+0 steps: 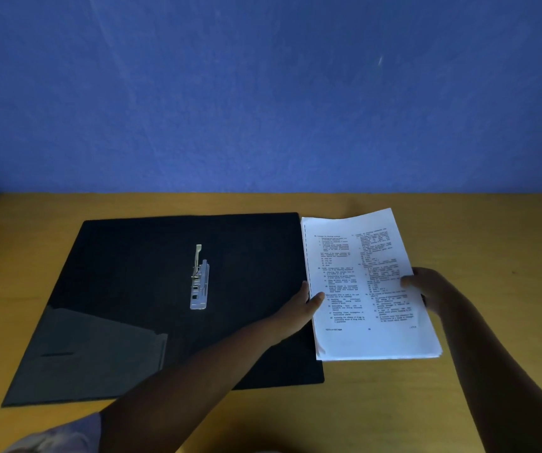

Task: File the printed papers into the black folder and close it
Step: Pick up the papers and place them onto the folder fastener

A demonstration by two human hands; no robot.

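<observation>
The black folder [125, 289] lies open and flat on the wooden table, with a metal clip [199, 282] along its middle and a pocket flap at its lower left. A stack of printed papers [361, 256] sits just right of the folder, its left edge over the folder's right edge, its far end raised a little. My left hand [305, 305] grips the stack's left edge, thumb on top. My right hand [426, 286] holds the right edge, thumb on the page.
The wooden table [491, 230] runs back to a blue wall [263, 93]. A bit of light cloth [60, 436] shows at the bottom left corner.
</observation>
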